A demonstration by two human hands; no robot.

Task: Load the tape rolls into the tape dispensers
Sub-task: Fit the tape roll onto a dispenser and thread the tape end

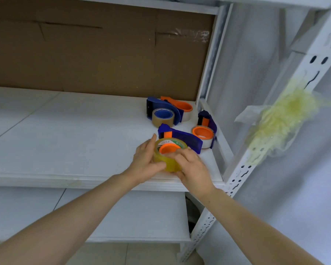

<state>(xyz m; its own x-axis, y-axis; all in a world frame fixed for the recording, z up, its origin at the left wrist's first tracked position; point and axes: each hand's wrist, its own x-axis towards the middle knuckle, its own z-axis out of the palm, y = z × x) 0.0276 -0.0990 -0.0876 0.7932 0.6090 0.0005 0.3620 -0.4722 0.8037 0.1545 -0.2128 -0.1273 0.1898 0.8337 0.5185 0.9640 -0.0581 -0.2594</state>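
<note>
Hands (147,161) (191,165) grip glossy yellow tape roll (168,159) around orange hub (168,148).

Both hands grip a yellow roll (161,162) near the front edge of the shelf (65,140). Left hand (144,161) wraps the roll's left side; right hand (192,167) covers its front right. The roll sits on the orange hub (168,148) of a blue dispenser (189,139). Second dispenser (158,104) and third dispenser (181,106) lie behind, fourth dispenser (211,123) to the right; each carries a roll. Cardboard (103,54) backs the shelf
</note>
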